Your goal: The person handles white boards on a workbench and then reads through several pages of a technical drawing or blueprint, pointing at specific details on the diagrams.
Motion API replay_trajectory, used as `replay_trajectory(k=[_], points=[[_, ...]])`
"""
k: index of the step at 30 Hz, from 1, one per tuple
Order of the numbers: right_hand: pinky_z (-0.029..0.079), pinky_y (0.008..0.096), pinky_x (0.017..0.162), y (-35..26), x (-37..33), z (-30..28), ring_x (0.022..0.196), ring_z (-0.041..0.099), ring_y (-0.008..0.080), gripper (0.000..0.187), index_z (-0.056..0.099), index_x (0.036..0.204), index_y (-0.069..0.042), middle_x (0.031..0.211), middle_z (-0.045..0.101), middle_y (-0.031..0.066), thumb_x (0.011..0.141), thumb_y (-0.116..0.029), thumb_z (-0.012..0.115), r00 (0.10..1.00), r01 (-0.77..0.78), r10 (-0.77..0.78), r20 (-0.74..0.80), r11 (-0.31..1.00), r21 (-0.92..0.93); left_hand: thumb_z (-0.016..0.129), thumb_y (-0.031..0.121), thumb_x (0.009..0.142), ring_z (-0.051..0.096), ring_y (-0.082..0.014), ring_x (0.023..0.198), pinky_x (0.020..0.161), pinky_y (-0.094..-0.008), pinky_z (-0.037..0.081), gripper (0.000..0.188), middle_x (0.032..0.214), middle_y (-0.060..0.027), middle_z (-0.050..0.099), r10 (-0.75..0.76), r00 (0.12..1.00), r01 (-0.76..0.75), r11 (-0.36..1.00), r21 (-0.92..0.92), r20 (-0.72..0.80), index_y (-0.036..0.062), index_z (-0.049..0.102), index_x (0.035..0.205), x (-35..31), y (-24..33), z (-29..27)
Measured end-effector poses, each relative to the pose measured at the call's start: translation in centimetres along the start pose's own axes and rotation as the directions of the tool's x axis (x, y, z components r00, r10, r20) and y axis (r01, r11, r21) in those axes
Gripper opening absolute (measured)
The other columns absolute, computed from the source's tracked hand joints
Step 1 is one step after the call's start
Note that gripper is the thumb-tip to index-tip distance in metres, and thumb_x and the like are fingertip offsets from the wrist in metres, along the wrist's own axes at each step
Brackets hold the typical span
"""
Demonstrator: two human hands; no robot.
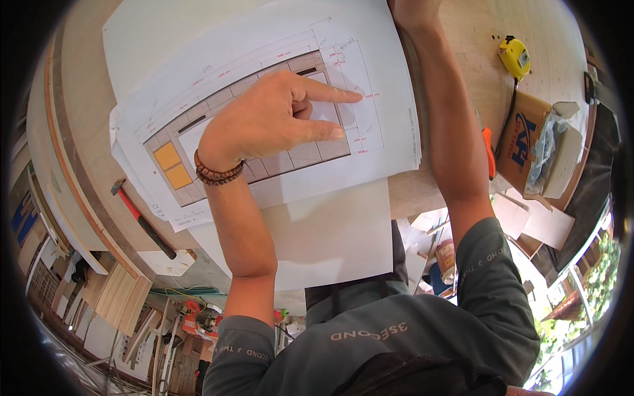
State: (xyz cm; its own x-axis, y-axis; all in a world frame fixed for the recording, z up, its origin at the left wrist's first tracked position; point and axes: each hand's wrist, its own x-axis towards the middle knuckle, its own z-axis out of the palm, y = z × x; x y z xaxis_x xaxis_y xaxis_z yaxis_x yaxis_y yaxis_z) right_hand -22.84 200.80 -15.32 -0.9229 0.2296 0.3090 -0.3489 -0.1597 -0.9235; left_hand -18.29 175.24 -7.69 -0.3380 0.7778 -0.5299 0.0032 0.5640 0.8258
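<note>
A stack of printed drawing sheets (393,142) lies on the wooden table. The top sheet shows a cabinet-like plan with dimension lines and two yellow blocks. Over it is my left hand (261,109), wearing a brown beaded bracelet (218,175). Its index finger points right at the dimension lines, the thumb is stretched apart below, and the other fingers curl; it holds nothing. My right hand (415,10) is at the top edge, beside the sheets' right side; its fingers are out of frame. A larger white sheet (343,244) sticks out beneath the drawings.
Right of my right arm lie a yellow tape measure (514,58), an orange-handled tool (489,152) and an opened cardboard box (522,142) with plastic inside. A hammer (142,218) with a red and black handle rests at left. Boards (122,300) and a red machine (200,319) stand lower left.
</note>
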Motion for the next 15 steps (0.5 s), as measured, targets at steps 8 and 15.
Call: replay_trajectory(k=[8, 15], points=[[0.018, 0.0264, 0.047, 0.1, 0.01, -0.14, 0.049, 0.027, 0.0016, 0.031, 0.069, 0.083, -0.003, 0.057, 0.037, -0.0115, 0.103, -0.026, 0.064, 1.0, -0.014, 0.014, -0.003, 1.0, 0.006, 0.084, 0.022, 0.09, 0.021, -0.0056, 0.056, 0.053, -0.0276, 0.021, 0.048, 0.06, 0.0108, 0.026, -0.008, 1.0, 0.008, 1.0, 0.0, 0.002, 0.0164, 0.075, 0.137, 0.0, 0.08, 0.01], [0.018, 0.0263, 0.047, 0.35, 0.11, -0.18, 0.05, 0.027, 0.0016, 0.031, 0.069, 0.084, -0.003, 0.057, 0.037, -0.0116, 0.103, -0.027, 0.064, 1.0, 0.004, -0.004, -0.005, 1.0, -0.007, 0.084, 0.023, 0.09, 0.021, -0.0054, 0.056, 0.053, -0.0276, 0.021, 0.049, 0.06, 0.0109, 0.026, -0.006, 1.0, 0.006, 1.0, -0.006, 0.011, 0.0155, 0.074, 0.137, 0.04, -0.03, -0.07]])
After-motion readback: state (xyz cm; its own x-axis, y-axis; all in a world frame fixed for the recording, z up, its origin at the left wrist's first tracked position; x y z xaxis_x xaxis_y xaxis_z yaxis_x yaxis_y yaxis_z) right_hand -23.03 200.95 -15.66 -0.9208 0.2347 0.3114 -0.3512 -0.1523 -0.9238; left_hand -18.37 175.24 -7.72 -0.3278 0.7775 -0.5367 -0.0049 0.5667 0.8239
